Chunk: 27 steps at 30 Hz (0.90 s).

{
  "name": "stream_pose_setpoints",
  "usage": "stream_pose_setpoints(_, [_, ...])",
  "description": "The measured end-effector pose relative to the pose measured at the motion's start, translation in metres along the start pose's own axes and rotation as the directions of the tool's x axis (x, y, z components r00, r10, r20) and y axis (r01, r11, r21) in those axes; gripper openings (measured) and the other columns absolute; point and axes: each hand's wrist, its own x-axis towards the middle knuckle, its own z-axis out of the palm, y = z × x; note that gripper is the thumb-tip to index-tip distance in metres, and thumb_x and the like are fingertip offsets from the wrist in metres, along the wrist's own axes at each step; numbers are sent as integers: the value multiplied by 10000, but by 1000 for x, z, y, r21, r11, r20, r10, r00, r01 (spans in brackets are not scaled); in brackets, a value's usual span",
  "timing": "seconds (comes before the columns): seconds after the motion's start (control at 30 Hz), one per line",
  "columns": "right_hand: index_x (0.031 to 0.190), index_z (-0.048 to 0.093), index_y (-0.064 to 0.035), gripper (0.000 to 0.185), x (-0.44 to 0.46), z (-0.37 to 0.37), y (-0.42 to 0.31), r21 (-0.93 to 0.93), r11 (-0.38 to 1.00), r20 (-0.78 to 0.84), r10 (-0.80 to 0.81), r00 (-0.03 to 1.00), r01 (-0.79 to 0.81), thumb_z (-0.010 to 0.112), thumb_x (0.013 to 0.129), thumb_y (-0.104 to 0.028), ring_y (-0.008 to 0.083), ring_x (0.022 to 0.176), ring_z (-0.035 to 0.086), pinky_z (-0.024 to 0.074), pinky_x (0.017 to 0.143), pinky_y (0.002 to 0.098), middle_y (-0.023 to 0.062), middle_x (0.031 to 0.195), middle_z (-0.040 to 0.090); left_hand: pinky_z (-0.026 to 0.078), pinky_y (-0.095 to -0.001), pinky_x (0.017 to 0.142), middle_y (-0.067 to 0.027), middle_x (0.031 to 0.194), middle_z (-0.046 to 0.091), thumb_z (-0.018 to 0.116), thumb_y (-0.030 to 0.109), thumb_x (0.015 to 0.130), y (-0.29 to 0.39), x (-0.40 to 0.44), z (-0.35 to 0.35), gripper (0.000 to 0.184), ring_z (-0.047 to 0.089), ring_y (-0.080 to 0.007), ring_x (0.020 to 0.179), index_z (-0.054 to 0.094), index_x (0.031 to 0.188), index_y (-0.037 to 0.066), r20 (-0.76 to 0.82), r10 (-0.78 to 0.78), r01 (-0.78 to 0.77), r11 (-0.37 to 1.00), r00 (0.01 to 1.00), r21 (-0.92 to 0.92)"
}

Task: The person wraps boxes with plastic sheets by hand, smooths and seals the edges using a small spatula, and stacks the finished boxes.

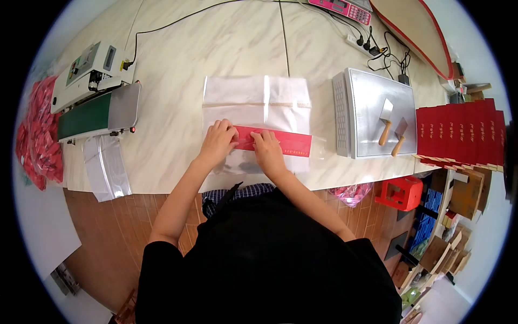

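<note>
Black shirt [259, 264] nearest us. Red strip [297, 143] lies at clear plastic [234, 92], over or inside, unclear. Left hand [217, 141] at one end, right hand [268, 154] near mid-strip; fingers bunched narrow, pinch we cannot tell. Likely positioning; next move calls for even alignment.

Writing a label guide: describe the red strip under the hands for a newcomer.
On the marble-patterned table, find the wide clear plastic in the middle. Across its near half lies the red strip, left hand and right hand on it. Unlike the red stack at right and bagged red pile at left, it is one flat piece.
</note>
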Motion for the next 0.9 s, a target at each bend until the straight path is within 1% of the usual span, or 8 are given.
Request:
stream_pose_setpoints(0.07, [1051,603,-5,269,1,-4,-5,-139,990,-55,-26,998,18,567,784,-19,325,942,538,448,845,453,143,958,534,431,-407,868,-67,1059,565,765,109,728,-2,0,2,228,535,-272,1026,587,866,77,-56,63,-65,997,996,-39])
stream_pose_setpoints(0.2, [922,585,-28,147,1,-5,-4,-206,978,-88,-52,995,33,570,776,-43,321,982,546,439,873,452,132,993,550,434,-404,878,-79,1089,585,734,104,761,-5,-5,3,189,549,-271,1048,588,878,72,2,95,-95,994,995,-50])
stream_pose_setpoints(0.27, [899,549,-32,127,0,0,4,-195,969,-141,-183,973,154,565,773,-39,323,1019,559,445,895,437,145,1060,579,451,-401,860,-89,1097,621,701,100,793,-12,-9,13,149,584,-265,1041,588,882,61,-161,231,-234,972,960,3])
stream_pose_setpoints(0.37, [928,538,-27,153,-3,0,9,-213,949,-156,-269,950,234,563,778,-45,306,1019,582,457,896,407,151,1102,601,469,-395,826,-79,1016,669,693,112,810,-12,-15,15,139,635,-249,955,590,888,61,-280,283,-287,957,917,29])
stream_pose_setpoints(0.4, [928,538,-27,153,-3,-1,9,-211,949,-149,-269,951,235,563,778,-45,306,1019,582,457,896,407,151,1102,601,469,-395,826,-79,1016,669,693,112,810,-12,-16,16,139,635,-249,955,590,888,61,-280,277,-282,959,919,24])
stream_pose_setpoints(0.47, [956,534,-26,171,-3,-4,10,-181,946,-114,-292,950,269,566,792,-60,285,968,603,471,862,391,133,1068,622,475,-377,801,-49,885,681,697,120,818,-11,-15,17,126,652,-231,846,594,872,71,-316,185,-211,976,930,-47])
stream_pose_setpoints(0.57, [944,542,-32,140,-2,-5,12,-141,954,-81,-276,958,263,583,814,-64,272,936,605,473,821,376,110,1019,632,473,-372,798,-37,824,675,700,126,823,-14,-10,18,111,653,-217,802,608,862,77,-339,196,-222,974,920,-38])
stream_pose_setpoints(0.9, [899,576,-37,156,4,-8,12,16,977,-152,-208,966,213,674,783,-2,289,845,591,468,744,391,88,942,639,457,-368,832,-53,853,649,723,213,809,-4,-7,2,177,620,-232,842,630,891,87,-356,146,-199,973,923,-118])
